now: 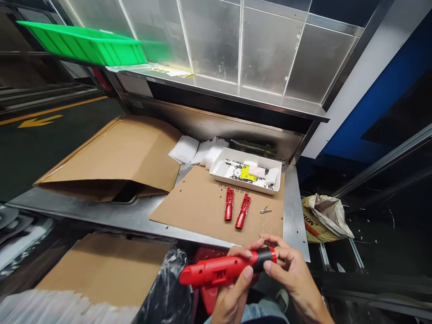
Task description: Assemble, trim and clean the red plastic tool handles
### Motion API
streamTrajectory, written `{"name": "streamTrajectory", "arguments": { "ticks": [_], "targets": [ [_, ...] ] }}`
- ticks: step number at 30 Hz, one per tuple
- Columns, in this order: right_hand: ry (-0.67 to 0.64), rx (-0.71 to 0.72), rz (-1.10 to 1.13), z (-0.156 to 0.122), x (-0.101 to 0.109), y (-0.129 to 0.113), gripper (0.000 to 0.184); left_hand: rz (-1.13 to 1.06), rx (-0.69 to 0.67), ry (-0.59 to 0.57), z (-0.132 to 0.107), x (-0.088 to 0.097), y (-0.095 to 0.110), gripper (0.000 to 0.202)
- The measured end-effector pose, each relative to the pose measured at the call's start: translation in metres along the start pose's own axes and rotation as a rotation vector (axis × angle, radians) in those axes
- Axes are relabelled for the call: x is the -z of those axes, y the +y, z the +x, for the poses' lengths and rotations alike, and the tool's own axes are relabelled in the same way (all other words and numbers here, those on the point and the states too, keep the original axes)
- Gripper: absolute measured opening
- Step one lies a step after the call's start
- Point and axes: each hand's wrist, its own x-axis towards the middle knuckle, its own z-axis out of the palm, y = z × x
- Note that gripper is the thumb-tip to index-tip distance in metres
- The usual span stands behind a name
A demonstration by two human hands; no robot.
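Observation:
Both hands hold a red plastic tool body (pixel 216 271) with a black collar at its right end, low in the view and in front of the bench edge. My left hand (pixel 234 292) grips it from below, thumb pressed on its side. My right hand (pixel 292 274) pinches the black collar end with fingers and thumb. On the brown cardboard sheet (pixel 199 207) beyond lie two smaller red plastic parts (pixel 236 208) side by side, and a small metal clip (pixel 265 210) to their right.
A white tray (pixel 219 168) with small black screws and labels sits at the sheet's far edge. White bags (pixel 194 150) lie behind it. A folded cardboard box (pixel 118 157) is left, a green bin (pixel 84 42) on the shelf above, a crumpled sack (pixel 324 218) right.

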Motion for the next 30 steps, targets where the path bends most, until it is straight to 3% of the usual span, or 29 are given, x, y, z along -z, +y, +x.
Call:
{"name": "streamTrajectory", "arguments": {
  "ticks": [10, 15, 20, 25, 30],
  "targets": [
    [-0.065, 0.015, -0.003, 0.005, 0.009, 0.003, 0.036, -0.021, -0.003, 0.013, 0.007, -0.002, -0.003, 0.026],
    [0.034, 0.046, -0.026, 0.007, 0.009, 0.003, 0.038, 0.005, -0.042, 0.006, 0.008, -0.002, -0.004, 0.023],
    [-0.005, 0.017, -0.131, 0.010, 0.013, 0.001, 0.037, -0.009, -0.053, 0.040, 0.005, -0.006, -0.005, 0.022],
    [0.083, 0.035, -0.159, 0.010, 0.007, -0.006, 0.038, 0.029, -0.101, 0.091, 0.002, -0.010, -0.005, 0.024],
    [0.096, 0.063, -0.156, 0.008, 0.004, -0.007, 0.027, 0.080, -0.166, 0.097, -0.001, -0.009, -0.007, 0.024]
  ]
}}
